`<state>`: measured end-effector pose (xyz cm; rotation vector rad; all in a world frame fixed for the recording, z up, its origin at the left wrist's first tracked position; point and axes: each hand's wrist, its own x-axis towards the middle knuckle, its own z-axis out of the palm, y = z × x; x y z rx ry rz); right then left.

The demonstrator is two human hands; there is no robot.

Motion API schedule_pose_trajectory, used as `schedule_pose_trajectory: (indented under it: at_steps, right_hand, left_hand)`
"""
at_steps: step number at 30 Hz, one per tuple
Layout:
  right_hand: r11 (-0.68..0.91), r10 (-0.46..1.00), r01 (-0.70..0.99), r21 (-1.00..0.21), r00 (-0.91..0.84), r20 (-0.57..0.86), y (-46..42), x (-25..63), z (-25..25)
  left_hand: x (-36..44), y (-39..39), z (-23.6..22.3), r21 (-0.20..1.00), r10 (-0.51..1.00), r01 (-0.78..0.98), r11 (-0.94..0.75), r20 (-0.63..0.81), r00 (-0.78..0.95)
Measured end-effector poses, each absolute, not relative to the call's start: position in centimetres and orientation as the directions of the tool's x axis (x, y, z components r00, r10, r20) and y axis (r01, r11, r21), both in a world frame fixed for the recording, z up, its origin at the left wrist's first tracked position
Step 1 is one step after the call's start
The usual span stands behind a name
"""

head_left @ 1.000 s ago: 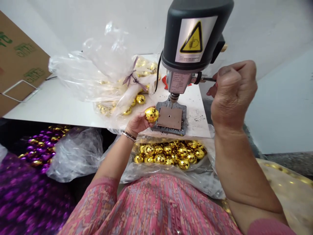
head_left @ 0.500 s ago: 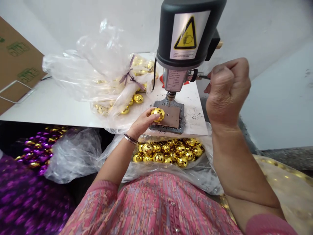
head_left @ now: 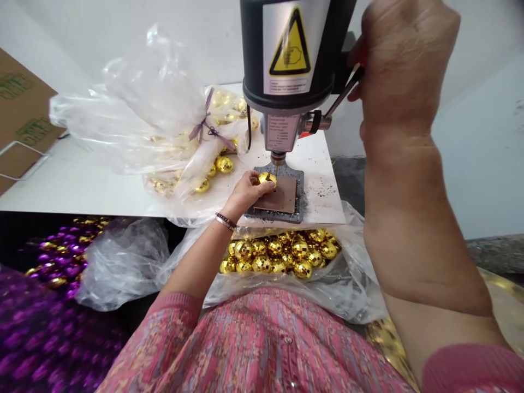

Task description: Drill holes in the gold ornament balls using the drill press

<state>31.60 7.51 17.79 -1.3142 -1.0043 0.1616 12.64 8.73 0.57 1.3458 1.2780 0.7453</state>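
Your left hand (head_left: 245,195) curls nearly closed around a small gold mirrored ball (head_left: 267,178) just under the bit of the black bench drill (head_left: 286,54), your right hand (head_left: 403,65) grips the drill's thin metal lever (head_left: 344,90), and many gold mirrored balls (head_left: 278,254) are left in the clear plastic bag (head_left: 347,289) in front of the drill.

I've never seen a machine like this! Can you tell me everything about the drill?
The drill has a rounded black motor case with a silver label and a yellow warning triangle. Below that is a metal neck with a printed label, ending in a narrow chuck that points down. It stands on a grey base topped with a brown pad, on a white table. A thin metal lever juts from its side, gripped by the right hand.
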Motion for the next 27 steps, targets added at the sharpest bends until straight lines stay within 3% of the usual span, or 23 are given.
schedule_pose_trajectory:
  at_steps: [9,16,23,27]
  right_hand:
    - [0.381,0.638,0.373,-0.846,0.556,0.533,8.8,32.6,17.0]
    - [0.278,0.646,0.44,-0.854,0.572,0.505,7.9,32.0,17.5]
    - [0.26,0.635,0.736,-0.625,0.357,0.685,1.5,31.2,14.2]
    - [0.242,0.617,0.803,-0.545,0.306,0.725,-0.2,31.2,11.5]
  left_hand:
    - [13.1,9.0,-0.1,0.876,0.953,0.482,-0.024,-0.126,0.277]
    - [13.9,9.0,-0.6,0.821,0.901,0.537,-0.194,-0.068,0.429]
    - [13.8,9.0,-1.4,0.883,0.907,0.444,-0.15,-0.057,0.418]
    - [13.7,8.9,-1.5,0.88,0.899,0.444,-0.166,-0.05,0.435]
